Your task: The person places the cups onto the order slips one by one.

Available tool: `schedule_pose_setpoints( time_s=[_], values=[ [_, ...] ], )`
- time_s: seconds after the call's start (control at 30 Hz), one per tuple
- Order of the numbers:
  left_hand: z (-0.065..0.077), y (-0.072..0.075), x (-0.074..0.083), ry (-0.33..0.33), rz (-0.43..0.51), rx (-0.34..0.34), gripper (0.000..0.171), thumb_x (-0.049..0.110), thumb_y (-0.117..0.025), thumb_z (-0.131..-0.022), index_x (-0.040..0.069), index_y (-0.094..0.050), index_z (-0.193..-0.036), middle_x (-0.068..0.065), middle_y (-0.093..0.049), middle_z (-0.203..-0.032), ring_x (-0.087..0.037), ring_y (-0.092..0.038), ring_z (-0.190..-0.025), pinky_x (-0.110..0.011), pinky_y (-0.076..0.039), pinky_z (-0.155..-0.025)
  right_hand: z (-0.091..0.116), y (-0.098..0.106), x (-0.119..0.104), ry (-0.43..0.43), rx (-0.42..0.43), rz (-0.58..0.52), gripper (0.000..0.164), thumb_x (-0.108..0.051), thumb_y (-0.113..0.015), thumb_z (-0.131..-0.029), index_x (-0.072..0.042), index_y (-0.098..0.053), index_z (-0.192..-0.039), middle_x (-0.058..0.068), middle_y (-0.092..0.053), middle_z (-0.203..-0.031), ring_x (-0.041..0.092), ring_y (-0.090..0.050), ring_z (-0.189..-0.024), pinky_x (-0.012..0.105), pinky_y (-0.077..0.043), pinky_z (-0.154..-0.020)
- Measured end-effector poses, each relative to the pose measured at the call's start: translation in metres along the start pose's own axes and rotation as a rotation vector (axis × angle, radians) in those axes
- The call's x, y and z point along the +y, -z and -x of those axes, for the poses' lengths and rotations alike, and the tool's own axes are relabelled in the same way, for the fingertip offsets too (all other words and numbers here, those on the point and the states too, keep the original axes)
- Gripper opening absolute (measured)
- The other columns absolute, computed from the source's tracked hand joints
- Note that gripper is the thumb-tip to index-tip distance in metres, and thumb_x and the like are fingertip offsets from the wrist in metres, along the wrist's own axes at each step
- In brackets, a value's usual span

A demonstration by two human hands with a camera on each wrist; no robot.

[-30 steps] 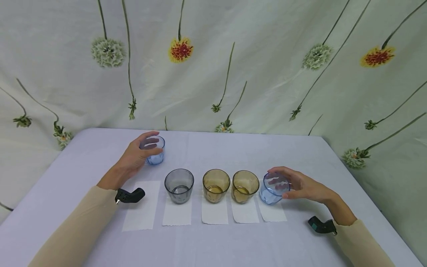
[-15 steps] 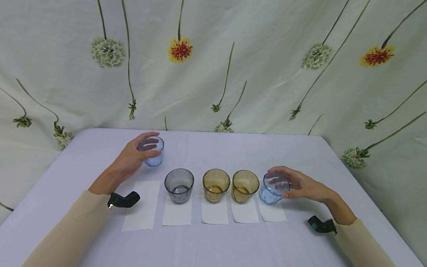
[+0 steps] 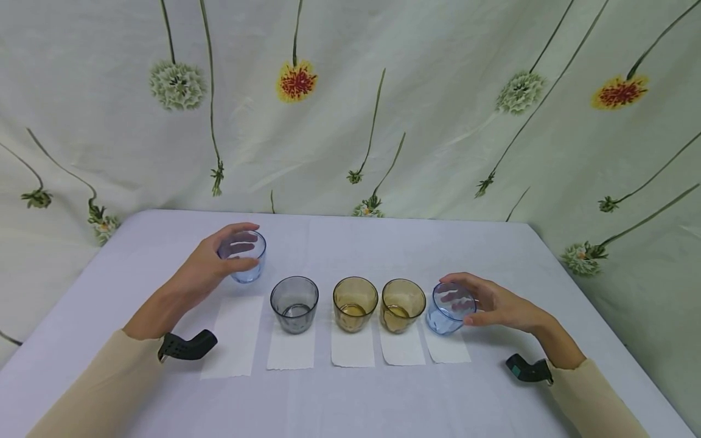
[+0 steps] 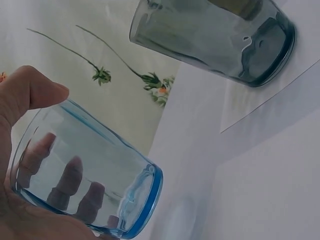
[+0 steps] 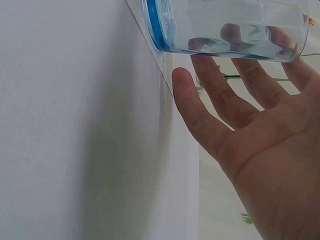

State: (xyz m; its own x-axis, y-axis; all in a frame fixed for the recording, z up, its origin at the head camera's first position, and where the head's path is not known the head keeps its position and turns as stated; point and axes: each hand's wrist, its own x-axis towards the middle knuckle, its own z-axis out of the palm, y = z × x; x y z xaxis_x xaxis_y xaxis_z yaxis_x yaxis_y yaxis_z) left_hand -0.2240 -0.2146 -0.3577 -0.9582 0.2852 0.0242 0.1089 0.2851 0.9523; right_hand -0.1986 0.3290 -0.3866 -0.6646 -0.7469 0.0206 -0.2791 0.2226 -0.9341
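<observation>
My left hand (image 3: 205, 263) grips a clear blue glass (image 3: 247, 274), thumb on the near side and fingers round the far side. In the left wrist view that blue glass (image 4: 95, 165) is tilted in the frame, with fingers showing through its wall. At the right end of the row, my right hand (image 3: 506, 309) holds a second blue glass (image 3: 445, 322) over a white paper strip, thumb at the near rim and fingers behind. Between the hands stand a grey glass (image 3: 294, 307) and two amber glasses, the left amber glass (image 3: 355, 304) and the right amber glass (image 3: 403, 307).
Paper strips lie in a row under the standing glasses. The leftmost paper strip (image 3: 232, 340), near my left wrist, has no glass on it. A white cloth covers the table (image 3: 356, 407); a flower-printed curtain (image 3: 438, 109) hangs behind.
My left hand has drawn the blue glass nearer and slightly left, towards the leftmost paper strip. The right hand and the other glasses have stayed where they were.
</observation>
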Motion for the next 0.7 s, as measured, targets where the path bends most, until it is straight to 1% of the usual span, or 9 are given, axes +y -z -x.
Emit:
schedule_pose_setpoints(
  time_s=[0.07,0.17,0.23,0.37,0.5,0.6,0.7],
  values=[
    [0.004,-0.001,0.001,-0.018,0.004,-0.001,0.068,0.014,-0.072,-0.092,0.013,-0.037,-0.151,-0.011,-0.046,-0.143,-0.032,-0.042,-0.138,-0.014,-0.045,-0.094,0.0,0.0,0.0,0.004,-0.004,-0.003,0.069,0.006,-0.063,-0.091,0.002,-0.029,-0.151,0.019,-0.04,-0.151,0.03,-0.046,-0.138,0.031,-0.044,-0.11],
    [0.011,-0.001,0.002,-0.036,-0.013,-0.002,0.067,0.016,-0.072,-0.093,0.013,-0.039,-0.15,-0.008,-0.048,-0.141,-0.027,-0.044,-0.135,-0.015,-0.043,-0.098,0.0,-0.001,-0.001,0.004,-0.004,-0.008,0.07,0.007,-0.063,-0.091,0.004,-0.028,-0.151,0.018,-0.04,-0.152,0.03,-0.046,-0.138,0.031,-0.044,-0.11],
    [0.015,-0.001,0.003,-0.043,-0.026,-0.002,0.065,0.018,-0.072,-0.093,0.014,-0.04,-0.149,-0.009,-0.049,-0.14,-0.024,-0.045,-0.134,-0.016,-0.041,-0.101,-0.001,-0.002,-0.003,-0.007,0.002,-0.008,0.07,0.006,-0.064,-0.09,0.001,-0.029,-0.152,0.016,-0.04,-0.152,0.029,-0.047,-0.138,0.03,-0.044,-0.11],
    [0.025,0.0,0.004,-0.042,-0.043,-0.009,0.064,0.02,-0.073,-0.093,0.016,-0.042,-0.148,-0.008,-0.05,-0.14,-0.02,-0.047,-0.132,-0.015,-0.04,-0.102,0.0,-0.002,-0.004,-0.022,0.013,0.007,0.07,0.005,-0.064,-0.09,-0.003,-0.031,-0.152,0.012,-0.042,-0.152,0.027,-0.047,-0.138,0.029,-0.044,-0.109],
    [0.034,0.001,0.004,-0.044,-0.051,-0.026,0.063,0.019,-0.074,-0.092,0.018,-0.043,-0.147,-0.004,-0.051,-0.138,-0.019,-0.048,-0.131,-0.012,-0.041,-0.101,0.0,-0.001,-0.002,-0.004,0.005,0.018,0.07,0.005,-0.064,-0.091,0.002,-0.029,-0.151,0.012,-0.042,-0.151,0.026,-0.048,-0.137,0.029,-0.044,-0.11],
    [0.04,0.0,0.004,-0.06,-0.032,-0.041,0.063,0.016,-0.074,-0.092,0.016,-0.043,-0.147,-0.003,-0.052,-0.136,-0.018,-0.05,-0.13,-0.011,-0.041,-0.102,-0.001,-0.001,-0.003,-0.001,0.003,0.016,0.07,0.005,-0.064,-0.091,0.005,-0.027,-0.151,0.013,-0.042,-0.151,0.025,-0.048,-0.137,0.029,-0.044,-0.11],
    [0.047,-0.003,0.003,-0.076,-0.011,-0.05,0.062,0.013,-0.073,-0.092,0.016,-0.044,-0.146,-0.001,-0.054,-0.135,-0.013,-0.052,-0.129,-0.01,-0.041,-0.101,-0.001,-0.002,-0.003,-0.016,0.009,0.01,0.07,0.004,-0.064,-0.091,0.004,-0.028,-0.151,0.012,-0.042,-0.151,0.024,-0.048,-0.137,0.029,-0.044,-0.109]
  ],
)
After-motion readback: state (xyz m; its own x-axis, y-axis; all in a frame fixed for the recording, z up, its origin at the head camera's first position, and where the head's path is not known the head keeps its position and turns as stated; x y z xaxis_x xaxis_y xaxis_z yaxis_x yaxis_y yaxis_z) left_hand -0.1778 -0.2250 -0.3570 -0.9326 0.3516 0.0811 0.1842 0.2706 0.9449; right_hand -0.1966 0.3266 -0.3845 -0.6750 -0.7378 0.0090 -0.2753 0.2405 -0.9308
